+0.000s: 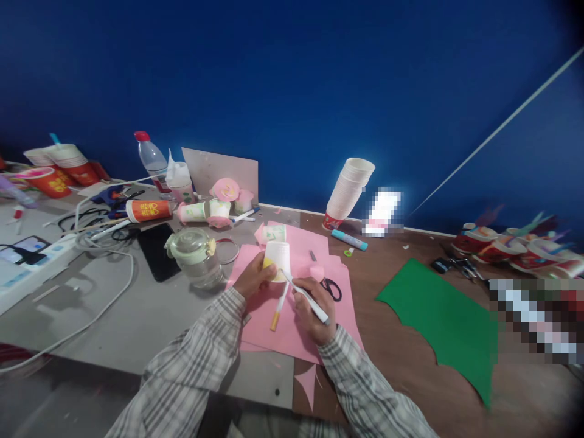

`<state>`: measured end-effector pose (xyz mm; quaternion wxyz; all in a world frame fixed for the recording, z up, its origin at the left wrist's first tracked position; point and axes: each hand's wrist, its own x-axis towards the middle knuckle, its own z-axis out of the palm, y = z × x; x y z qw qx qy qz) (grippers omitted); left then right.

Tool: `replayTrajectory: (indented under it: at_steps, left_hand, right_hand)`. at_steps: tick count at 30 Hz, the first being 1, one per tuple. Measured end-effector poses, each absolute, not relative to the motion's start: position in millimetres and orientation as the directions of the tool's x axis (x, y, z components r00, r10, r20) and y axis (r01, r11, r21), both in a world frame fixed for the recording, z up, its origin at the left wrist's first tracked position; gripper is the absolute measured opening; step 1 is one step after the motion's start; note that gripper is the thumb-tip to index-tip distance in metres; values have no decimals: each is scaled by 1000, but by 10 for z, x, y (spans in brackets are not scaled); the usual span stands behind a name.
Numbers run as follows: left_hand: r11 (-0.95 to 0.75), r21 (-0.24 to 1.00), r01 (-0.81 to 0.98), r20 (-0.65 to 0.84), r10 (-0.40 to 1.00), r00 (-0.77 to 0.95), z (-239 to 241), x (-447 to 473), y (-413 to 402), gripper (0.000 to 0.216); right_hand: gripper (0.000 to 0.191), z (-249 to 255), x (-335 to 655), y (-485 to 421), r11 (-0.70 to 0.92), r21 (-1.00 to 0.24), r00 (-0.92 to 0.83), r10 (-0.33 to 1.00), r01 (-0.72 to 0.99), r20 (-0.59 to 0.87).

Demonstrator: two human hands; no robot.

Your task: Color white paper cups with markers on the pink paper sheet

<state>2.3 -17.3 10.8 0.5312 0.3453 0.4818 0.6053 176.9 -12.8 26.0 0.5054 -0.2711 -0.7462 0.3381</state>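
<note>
My left hand is closed around the side of a white paper cup, which bears a yellow patch near its lower left. In my right hand is a white marker, its tip at the cup's lower right side. Beneath both hands lie pink paper sheets. A second marker with an orange-yellow end rests on the pink paper between my hands. Scissors with black handles lie just right of my right hand, their blades partly hidden by a small pink piece.
Left of the paper stands a lidded glass jar, with a black phone beside it. A leaning stack of paper cups stands by the blue wall. Green paper lies at right. Cables and a power strip spread over the left.
</note>
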Motion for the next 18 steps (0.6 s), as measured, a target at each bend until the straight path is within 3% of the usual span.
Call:
replayTrajectory:
  at_steps: [18]
  left_hand:
    - [25,951,-307,-95,972,-216,138,40,-176,52]
  right_hand:
    - [19,249,1769,-132,624,-778,-358,745,72,563]
